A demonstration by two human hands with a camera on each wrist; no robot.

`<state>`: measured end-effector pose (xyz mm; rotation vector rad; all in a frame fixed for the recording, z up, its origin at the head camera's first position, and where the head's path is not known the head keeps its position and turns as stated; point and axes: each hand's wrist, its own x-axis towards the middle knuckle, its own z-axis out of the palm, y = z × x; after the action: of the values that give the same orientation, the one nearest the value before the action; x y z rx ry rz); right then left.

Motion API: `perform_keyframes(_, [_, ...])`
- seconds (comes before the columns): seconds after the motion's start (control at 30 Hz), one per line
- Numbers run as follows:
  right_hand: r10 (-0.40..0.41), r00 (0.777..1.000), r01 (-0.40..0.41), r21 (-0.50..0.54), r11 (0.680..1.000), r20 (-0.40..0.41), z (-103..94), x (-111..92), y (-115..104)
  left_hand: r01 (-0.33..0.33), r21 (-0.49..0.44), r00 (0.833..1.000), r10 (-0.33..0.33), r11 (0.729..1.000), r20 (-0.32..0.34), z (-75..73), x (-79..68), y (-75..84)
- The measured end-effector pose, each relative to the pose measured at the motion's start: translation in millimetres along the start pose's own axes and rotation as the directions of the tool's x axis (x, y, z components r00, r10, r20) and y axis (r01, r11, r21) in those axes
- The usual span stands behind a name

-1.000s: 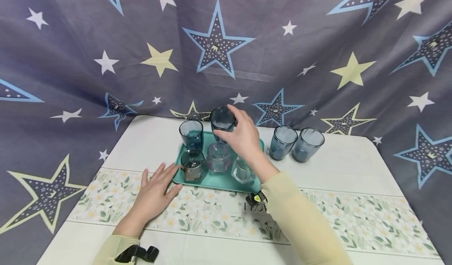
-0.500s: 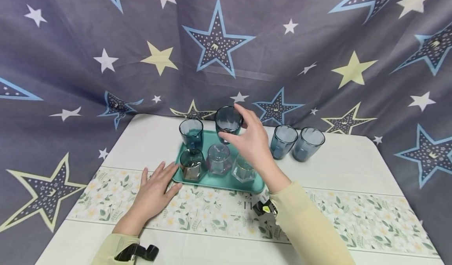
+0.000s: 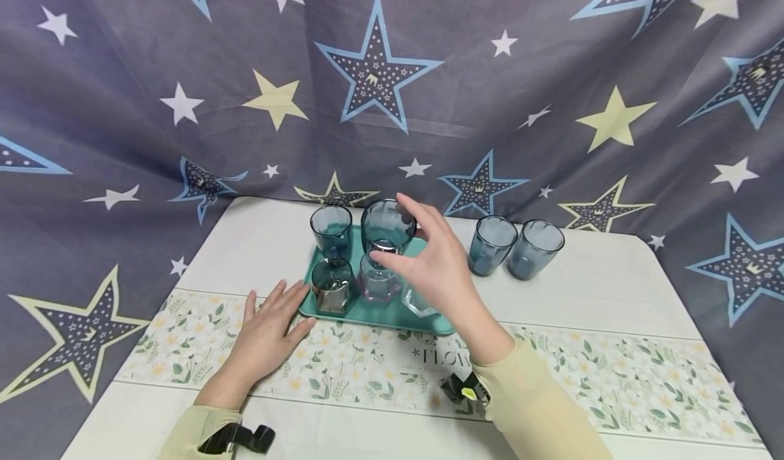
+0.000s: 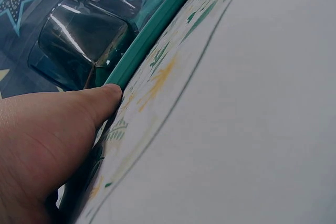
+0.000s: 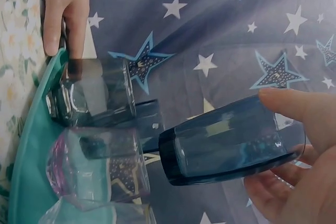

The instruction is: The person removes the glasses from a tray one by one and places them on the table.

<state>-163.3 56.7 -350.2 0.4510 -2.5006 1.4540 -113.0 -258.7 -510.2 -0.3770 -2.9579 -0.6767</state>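
My right hand grips a tall blue drinking glass near its rim, between thumb and fingers. In the right wrist view this glass is lifted off the teal tray, its base near the short glasses. On the tray's front row stand a smoky brown glass, a pinkish clear glass and a clear glass, partly hidden by my right hand. Another blue glass stands at the back left of the tray. My left hand lies on the table, its fingers spread, touching the tray's left corner.
Two more blue glasses, one beside the other, stand on the table right of the tray. A white tablecloth with a floral band covers the table. A star-patterned curtain hangs right behind the table's back edge.
My right hand first raised the blue glass and shifted it right, then brought it back left and nearer to me, above the pinkish glass. The left hand has stayed put.
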Motion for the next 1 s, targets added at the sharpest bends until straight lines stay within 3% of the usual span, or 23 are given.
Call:
perform_keyframes(0.53, [-0.013,0.999,0.013,-0.008,1.000,0.035,0.7,-13.9,-2.9,-0.008,0.008,1.000,0.008,1.000,-0.009,1.0,-0.3,-0.4])
perform_keyframes(1.0, [-0.011,0.998,0.007,0.055,0.998,0.067,5.3,-16.3,4.6,-0.009,0.005,1.000,0.009,1.000,-0.012,-0.1,0.1,0.5])
